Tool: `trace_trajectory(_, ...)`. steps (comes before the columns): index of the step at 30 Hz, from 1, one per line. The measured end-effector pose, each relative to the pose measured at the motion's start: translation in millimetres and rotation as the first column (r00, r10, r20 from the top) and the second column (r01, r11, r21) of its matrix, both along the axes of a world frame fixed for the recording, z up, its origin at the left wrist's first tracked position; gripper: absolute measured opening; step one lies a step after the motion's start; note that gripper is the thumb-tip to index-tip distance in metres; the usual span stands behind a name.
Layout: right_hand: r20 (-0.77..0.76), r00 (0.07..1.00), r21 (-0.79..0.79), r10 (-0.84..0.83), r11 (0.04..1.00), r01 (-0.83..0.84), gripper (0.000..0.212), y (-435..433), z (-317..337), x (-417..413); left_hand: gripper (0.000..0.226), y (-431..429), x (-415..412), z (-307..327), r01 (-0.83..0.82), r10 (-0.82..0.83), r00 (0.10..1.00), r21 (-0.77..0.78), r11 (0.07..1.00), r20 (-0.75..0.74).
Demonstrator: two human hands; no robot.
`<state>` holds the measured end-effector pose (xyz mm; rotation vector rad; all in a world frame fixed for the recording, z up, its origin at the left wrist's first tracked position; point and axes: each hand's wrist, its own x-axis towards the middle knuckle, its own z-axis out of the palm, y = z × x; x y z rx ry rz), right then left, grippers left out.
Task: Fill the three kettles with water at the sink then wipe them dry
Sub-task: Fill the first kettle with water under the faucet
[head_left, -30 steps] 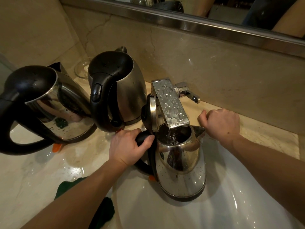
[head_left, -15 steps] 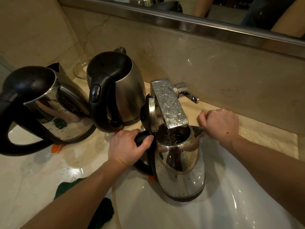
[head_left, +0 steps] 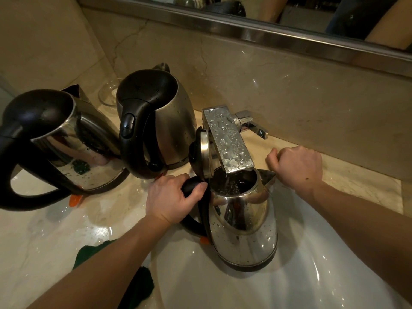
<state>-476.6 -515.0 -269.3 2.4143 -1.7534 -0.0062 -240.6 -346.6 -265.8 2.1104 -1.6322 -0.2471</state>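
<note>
The open kettle [head_left: 243,230] stands upright in the white sink [head_left: 312,275], its steel body beaded with drops and its lid [head_left: 204,152] tipped up just beyond the left hand [head_left: 171,197]. That hand's fingers [head_left: 165,179] are wrapped round the top of the black handle [head_left: 191,221], the thumb lying over it next to the kettle's rim. The flat, wet tap [head_left: 227,141] slopes down over the kettle's mouth, just past the left thumb, and a thin run of water falls from it into the dark inside. On the other side of the spout the right hand [head_left: 296,168] rests on the marble surface [head_left: 44,241] at the sink's edge, its fingers [head_left: 273,157] clenched into a fist beside the spout's tip, apart from the tap's lever [head_left: 254,126] beyond them. Just beyond the left knuckles the second kettle [head_left: 174,123] stands with its lid shut, and further to the left of them the third kettle [head_left: 78,148] stands on the wet surface. A green cloth [head_left: 138,284] lies under the left forearm, nearer the person than the fingers. A glass dish [head_left: 109,94] sits behind the two kettles, below the mirror [head_left: 289,10].
</note>
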Motion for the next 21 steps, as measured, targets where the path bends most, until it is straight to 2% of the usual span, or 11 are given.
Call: trace_trajectory(21,-0.025,1.000,-0.026,0.002,1.000,-0.002,0.053,0.2,-0.6,-1.1,0.073,-0.3,0.6,0.1,0.000,0.000,1.000,0.006,1.000,0.013)
